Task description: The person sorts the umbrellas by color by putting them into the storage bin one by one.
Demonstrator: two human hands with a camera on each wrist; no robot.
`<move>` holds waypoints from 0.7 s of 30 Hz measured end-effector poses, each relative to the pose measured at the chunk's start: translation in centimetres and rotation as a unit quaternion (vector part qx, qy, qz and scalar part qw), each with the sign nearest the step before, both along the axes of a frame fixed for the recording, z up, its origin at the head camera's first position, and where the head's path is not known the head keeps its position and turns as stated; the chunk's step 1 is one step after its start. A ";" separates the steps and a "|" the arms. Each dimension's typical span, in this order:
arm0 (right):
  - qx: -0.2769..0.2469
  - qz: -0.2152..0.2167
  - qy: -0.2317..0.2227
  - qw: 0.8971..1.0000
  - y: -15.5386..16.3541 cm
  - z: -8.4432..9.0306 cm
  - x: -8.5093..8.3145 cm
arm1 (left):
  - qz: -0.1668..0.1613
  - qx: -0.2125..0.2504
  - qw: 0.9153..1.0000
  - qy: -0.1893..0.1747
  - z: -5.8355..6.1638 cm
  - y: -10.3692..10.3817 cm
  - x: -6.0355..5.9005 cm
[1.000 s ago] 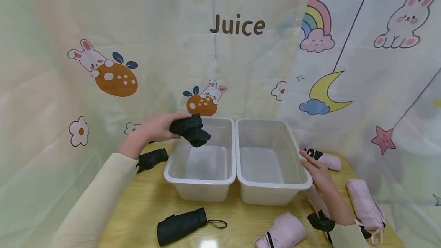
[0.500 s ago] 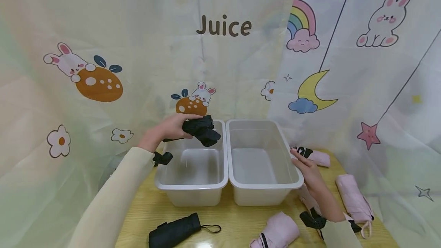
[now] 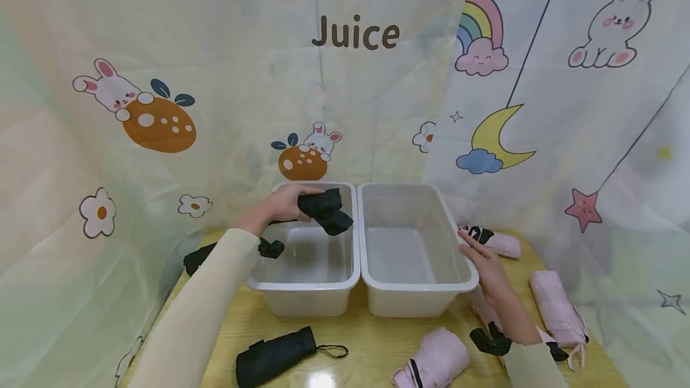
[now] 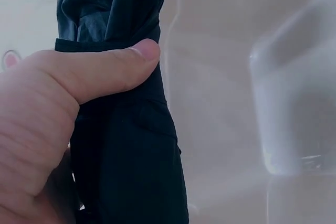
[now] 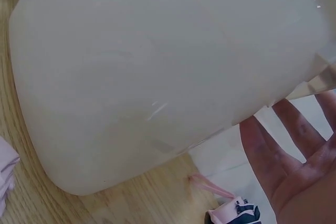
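left hand (image 3: 280,203): your fingers and thumb are curled round the black umbrella (image 3: 326,211), gripping it firmly; the wrist view shows your thumb pressed across its folded cloth.
black umbrella: it hangs in the air over the back of the left bin (image 3: 302,283), tilted nose-down, not touching the floor of the bin.
right hand (image 3: 485,262): your fingers are straight and relaxed, resting against the outer rim of the right bin (image 3: 420,289); it holds nothing.
step: by the look of it, you are placing the black umbrella into the left bin.
next move: lower it inside the walls, then let your fingers spread.
others: another black umbrella (image 3: 275,355) lies in front; pink umbrellas (image 3: 557,307) lie at the right.
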State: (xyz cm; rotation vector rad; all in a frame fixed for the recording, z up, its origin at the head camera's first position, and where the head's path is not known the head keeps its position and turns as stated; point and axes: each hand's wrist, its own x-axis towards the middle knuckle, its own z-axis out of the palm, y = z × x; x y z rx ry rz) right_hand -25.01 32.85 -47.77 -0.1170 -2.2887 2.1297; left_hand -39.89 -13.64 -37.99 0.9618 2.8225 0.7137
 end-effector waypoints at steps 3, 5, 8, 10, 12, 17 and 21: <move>0.004 0.004 0.001 1.000 0.0 0.4 -0.4 | 0.009 -0.014 1.000 0.009 -0.4 0.1 -0.3; 0.011 -0.001 -0.001 1.000 0.0 0.6 -0.6 | 0.008 -0.021 1.000 0.006 -0.9 0.1 -0.5; 0.019 -0.006 -0.001 1.000 0.0 0.7 -0.6 | 0.011 -0.018 1.000 -0.005 -1.8 0.2 -0.6; 0.024 -0.004 0.003 1.000 0.0 0.6 -0.6 | 0.016 -0.009 1.000 -0.013 -2.5 0.3 -0.6; 0.023 0.001 0.001 1.000 -0.1 0.4 -0.6 | 0.020 -0.011 1.000 -0.016 -3.1 0.4 -0.6; 0.016 -0.008 -0.020 1.000 -0.2 -0.1 -0.5 | 0.022 -0.038 0.999 -0.028 -4.3 0.8 -0.9; 0.004 -0.018 -0.014 1.000 -0.1 -0.2 -0.4 | 0.031 -0.032 0.999 -0.029 -4.7 1.3 -1.6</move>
